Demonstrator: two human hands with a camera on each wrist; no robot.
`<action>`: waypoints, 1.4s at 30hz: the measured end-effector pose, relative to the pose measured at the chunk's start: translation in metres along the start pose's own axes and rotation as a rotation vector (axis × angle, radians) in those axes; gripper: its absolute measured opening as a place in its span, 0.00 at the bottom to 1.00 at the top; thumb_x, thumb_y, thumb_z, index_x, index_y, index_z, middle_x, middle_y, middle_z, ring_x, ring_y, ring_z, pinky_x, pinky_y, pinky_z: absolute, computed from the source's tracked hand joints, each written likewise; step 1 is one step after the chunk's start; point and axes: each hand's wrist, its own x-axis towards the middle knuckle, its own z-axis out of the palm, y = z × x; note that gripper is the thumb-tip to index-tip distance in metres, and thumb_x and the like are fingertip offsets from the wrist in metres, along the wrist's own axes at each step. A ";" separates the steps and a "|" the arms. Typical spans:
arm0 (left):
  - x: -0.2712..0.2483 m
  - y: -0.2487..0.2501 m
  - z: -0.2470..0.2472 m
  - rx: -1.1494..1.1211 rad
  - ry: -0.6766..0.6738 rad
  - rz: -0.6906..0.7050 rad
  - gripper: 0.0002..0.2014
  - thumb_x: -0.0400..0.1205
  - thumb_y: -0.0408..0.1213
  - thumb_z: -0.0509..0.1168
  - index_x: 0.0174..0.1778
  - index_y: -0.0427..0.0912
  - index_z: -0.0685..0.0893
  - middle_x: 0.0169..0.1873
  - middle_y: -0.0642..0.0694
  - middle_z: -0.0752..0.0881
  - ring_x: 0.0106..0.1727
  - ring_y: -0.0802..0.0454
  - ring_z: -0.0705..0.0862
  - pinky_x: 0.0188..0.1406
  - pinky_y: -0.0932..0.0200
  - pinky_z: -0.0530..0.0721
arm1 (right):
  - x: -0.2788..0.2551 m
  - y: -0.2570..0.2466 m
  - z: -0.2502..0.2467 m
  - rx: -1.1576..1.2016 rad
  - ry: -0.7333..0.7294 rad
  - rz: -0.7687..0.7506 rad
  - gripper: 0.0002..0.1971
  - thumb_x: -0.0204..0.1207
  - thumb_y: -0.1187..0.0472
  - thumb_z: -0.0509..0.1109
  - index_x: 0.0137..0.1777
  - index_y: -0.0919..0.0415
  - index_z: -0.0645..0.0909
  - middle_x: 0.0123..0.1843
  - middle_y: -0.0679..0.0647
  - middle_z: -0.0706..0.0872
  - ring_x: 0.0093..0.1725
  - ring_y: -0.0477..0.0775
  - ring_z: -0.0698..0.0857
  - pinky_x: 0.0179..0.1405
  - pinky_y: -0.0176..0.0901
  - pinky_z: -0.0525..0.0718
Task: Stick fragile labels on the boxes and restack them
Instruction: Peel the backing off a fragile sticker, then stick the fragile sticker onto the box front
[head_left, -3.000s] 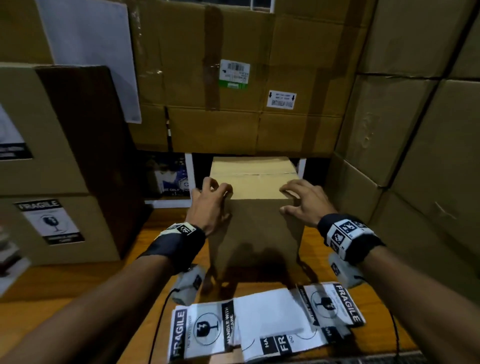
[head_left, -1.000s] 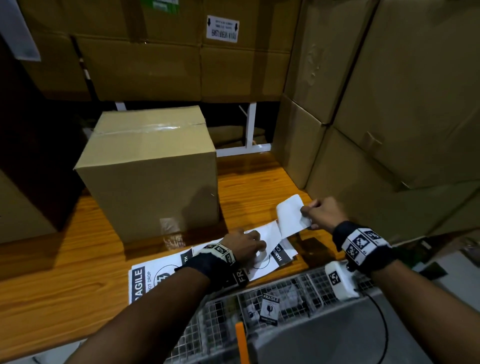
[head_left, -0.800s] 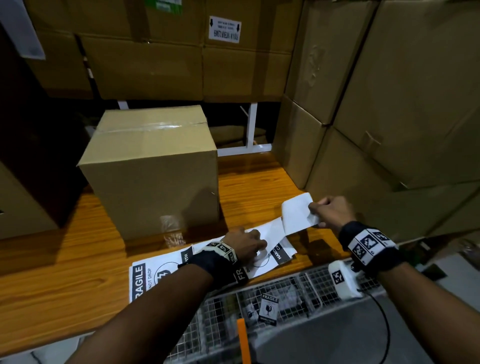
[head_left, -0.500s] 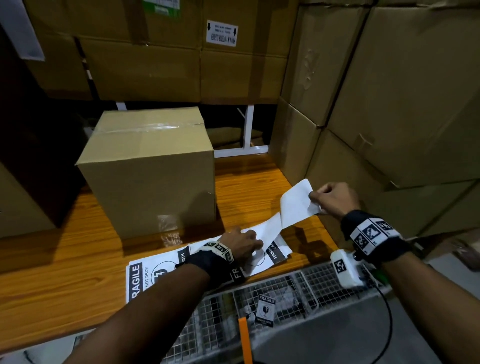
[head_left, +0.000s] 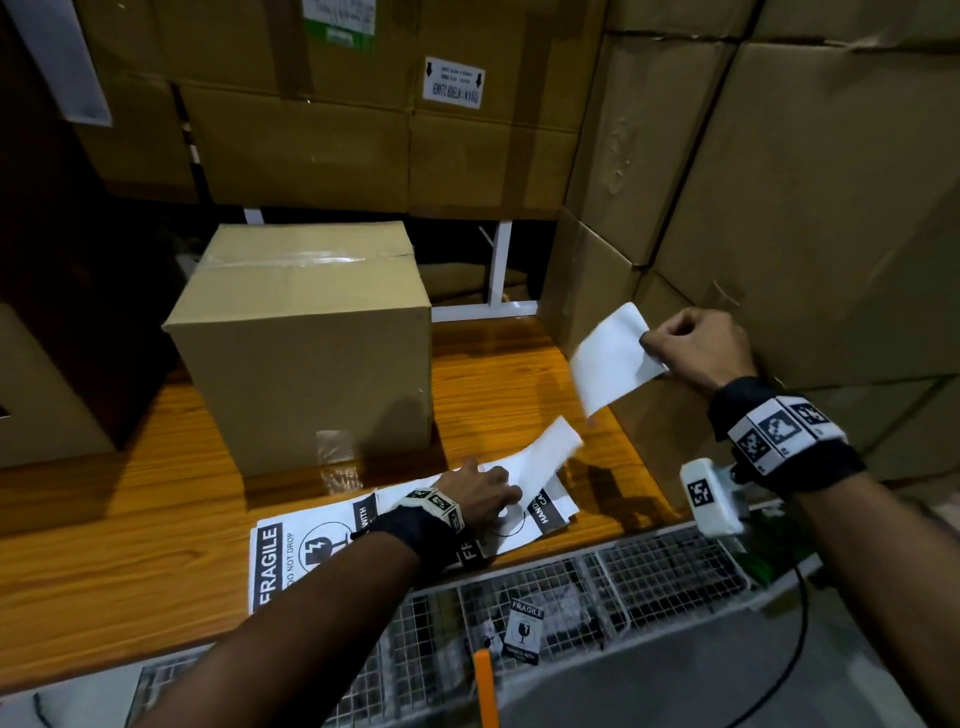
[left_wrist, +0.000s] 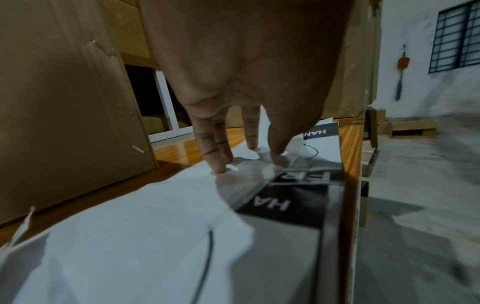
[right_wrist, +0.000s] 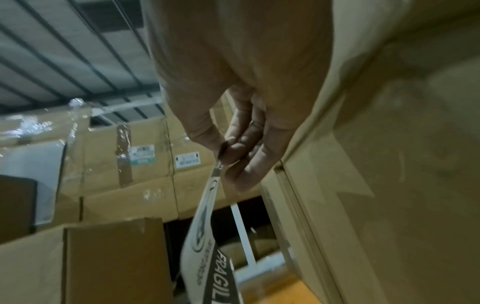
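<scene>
Cardboard box (head_left: 306, 343) sits taped shut on the wooden table (head_left: 104, 514), and everything else is placed from it. Just in front of the box, near the table's edge, lies a strip of fragile labels (head_left: 291, 551), printed side up, with one white end curling upward to the right of the box's front corner. The left hand (head_left: 480, 499) rests on that strip in front of the box; its straight fingers (left_wrist: 217, 156) press the paper flat and grasp nothing. To the right of the box and above the table, the right hand (head_left: 696, 348) pinches a single torn-off label (head_left: 615, 358) by one edge between thumb and curled fingers (right_wrist: 244, 156), clear of the strip below. From the head view the label shows its blank white back; the wrist view shows its printed face, though motion blur leaves only part of the word legible. Stacked cartons (head_left: 779, 182) rise directly to the right of the box and behind it. In front of the box, beyond the table's edge, a wire basket (head_left: 649, 577) holds what looks like a small fragile sticker (head_left: 523, 631).
</scene>
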 end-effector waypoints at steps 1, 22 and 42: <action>-0.001 0.001 0.000 0.008 0.003 0.000 0.18 0.91 0.46 0.56 0.77 0.50 0.71 0.76 0.42 0.69 0.72 0.26 0.69 0.57 0.34 0.83 | 0.001 -0.003 -0.003 0.002 0.013 -0.017 0.03 0.68 0.61 0.75 0.37 0.60 0.85 0.38 0.52 0.89 0.42 0.53 0.87 0.50 0.53 0.90; -0.095 -0.068 -0.092 -1.522 0.456 -0.333 0.18 0.81 0.48 0.74 0.45 0.32 0.89 0.37 0.38 0.89 0.40 0.43 0.83 0.41 0.49 0.80 | -0.125 -0.012 0.091 -0.297 -0.275 -1.233 0.05 0.76 0.61 0.66 0.46 0.62 0.80 0.45 0.57 0.84 0.41 0.60 0.82 0.31 0.54 0.82; -0.154 -0.109 -0.056 -1.285 0.740 -0.506 0.04 0.79 0.29 0.74 0.41 0.40 0.86 0.38 0.45 0.90 0.41 0.50 0.87 0.40 0.59 0.86 | -0.159 -0.016 0.136 -0.409 -0.445 -1.440 0.16 0.77 0.51 0.74 0.61 0.58 0.81 0.61 0.55 0.84 0.61 0.55 0.81 0.53 0.44 0.85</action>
